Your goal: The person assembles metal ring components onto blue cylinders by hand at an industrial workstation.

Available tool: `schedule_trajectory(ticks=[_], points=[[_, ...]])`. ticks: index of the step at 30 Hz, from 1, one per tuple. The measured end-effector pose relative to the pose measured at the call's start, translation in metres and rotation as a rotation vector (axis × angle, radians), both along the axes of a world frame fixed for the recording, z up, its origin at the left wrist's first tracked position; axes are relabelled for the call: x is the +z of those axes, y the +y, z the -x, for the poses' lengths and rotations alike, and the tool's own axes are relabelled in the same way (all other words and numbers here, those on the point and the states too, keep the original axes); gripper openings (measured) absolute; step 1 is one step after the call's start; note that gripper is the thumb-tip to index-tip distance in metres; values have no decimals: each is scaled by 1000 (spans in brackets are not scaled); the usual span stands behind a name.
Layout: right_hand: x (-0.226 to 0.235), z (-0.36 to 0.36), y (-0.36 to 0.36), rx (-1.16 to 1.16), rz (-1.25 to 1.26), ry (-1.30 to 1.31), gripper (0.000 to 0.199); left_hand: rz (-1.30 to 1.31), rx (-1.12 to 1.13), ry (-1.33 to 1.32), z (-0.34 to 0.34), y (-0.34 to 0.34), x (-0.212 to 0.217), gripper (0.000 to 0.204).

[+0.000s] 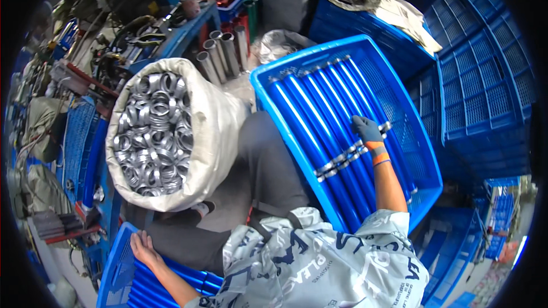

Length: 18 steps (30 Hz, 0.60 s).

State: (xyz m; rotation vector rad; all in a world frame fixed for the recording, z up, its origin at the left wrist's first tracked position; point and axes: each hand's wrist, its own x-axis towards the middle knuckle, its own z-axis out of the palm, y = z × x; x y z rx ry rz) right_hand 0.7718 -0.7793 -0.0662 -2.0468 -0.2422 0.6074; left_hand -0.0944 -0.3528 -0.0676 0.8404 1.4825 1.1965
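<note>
The right hand [367,130], in a grey glove with an orange cuff, rests on a row of long blue tubes [325,122] lying side by side in a blue plastic crate [425,154] to the person's front right. The tubes' long axis runs from the crate's far-left corner down toward the person's right side, so they lie slantwise, and the hand meets them partway along, near the silver metal rings [342,161] fitted around several of them. The gloved fingers curl over the outer tubes; whether they truly clasp one or only press on it cannot be told.

The left hand [142,248] is bare and lies far off at the person's lower left, fingers spread flat on the rim of a second blue crate [117,268] holding more blue tubes. It grips nothing visible.

Between the two hands, in front of the person's knees, stands a white sack [214,131] full of loose silver rings [153,131]. The right hand is plainly the nearer to the ringed tubes; the sack sits closer to the left.
</note>
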Motion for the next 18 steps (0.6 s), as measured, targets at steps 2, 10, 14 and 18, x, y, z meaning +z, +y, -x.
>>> schedule_trajectory(ticks=[2,10,14,18], points=[[6,23,-34,60,322,-107,45,13,45,37,6,-7,-7,65],[-76,184,-44,50,-98,630,47,-4,13,83,-6,-9,-27,60],[-85,201,-33,-184,-330,671,39,-29,52,86,12,-17,-29,61],[-72,195,-45,-94,-90,532,60,-45,46,91,-4,-16,-46,61]])
